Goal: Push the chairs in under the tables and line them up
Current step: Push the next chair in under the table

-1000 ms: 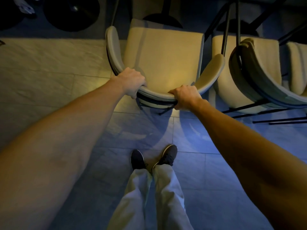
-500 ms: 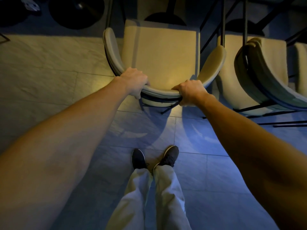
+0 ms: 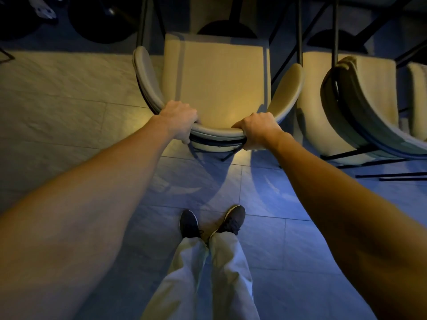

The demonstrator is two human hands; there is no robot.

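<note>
Grey floor tiles fill the near ground, lit blue close by and warm yellow farther off. Nearest the camera, two pale trouser legs end in dark shoes set side by side on the tiles. Both bare forearms reach forward from the lower corners of the view.

Past the shoes stands a beige chair with a curved backrest, its back toward the person. A left hand is clenched around the top rail of that backrest on the left of the curve, fingers wrapped under the rim. Its partner, the right hand, grasps the same rail on the right of the curve, thumb lying along the top edge. Black metal legs show beneath the backrest between both hands.

Just right of it sits a second chair of the same kind, angled, with a third one's edge at the frame's right side.

Farther away, the front of the held seat reaches a dark round table base with its post rising. Another dark round base lies at the far left.
</note>
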